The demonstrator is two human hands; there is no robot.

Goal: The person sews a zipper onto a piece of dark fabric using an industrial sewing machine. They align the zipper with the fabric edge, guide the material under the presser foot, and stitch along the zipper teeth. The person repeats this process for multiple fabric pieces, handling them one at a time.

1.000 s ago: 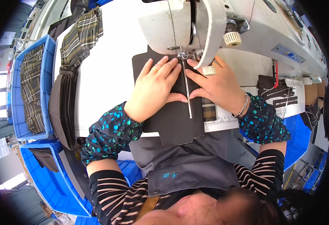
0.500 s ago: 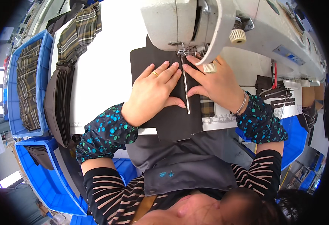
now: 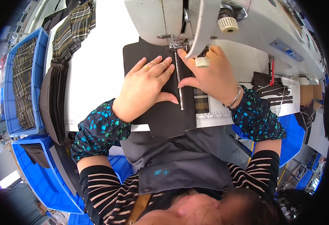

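Note:
A dark brown fabric panel (image 3: 168,122) lies on the sewing machine's white bed, its far part under the presser foot (image 3: 175,46). Along it runs a zipper (image 3: 180,90) with silvery teeth, its far end at the foot. My left hand (image 3: 144,86) rests flat on the panel left of the zipper, fingers stretched and thumb apart. My right hand (image 3: 215,75) is on the other side: its index finger reaches close to the foot and its thumb touches the zipper. The remaining right fingers are partly hidden behind the machine. Plaid cloth (image 3: 201,103) shows beside the panel's right edge.
The sewing machine head (image 3: 149,18) overhangs the work. Stacked dark panels (image 3: 54,103) and plaid pieces (image 3: 78,26) lie at left, beside a blue bin (image 3: 8,93) of plaid cloth. At right are red-handled snips (image 3: 271,71) and dark zipper strips (image 3: 265,84).
The whole view has shifted slightly. My right hand has slid a little forward, its index finger now closer to the presser foot. My left hand stays flat on the panel.

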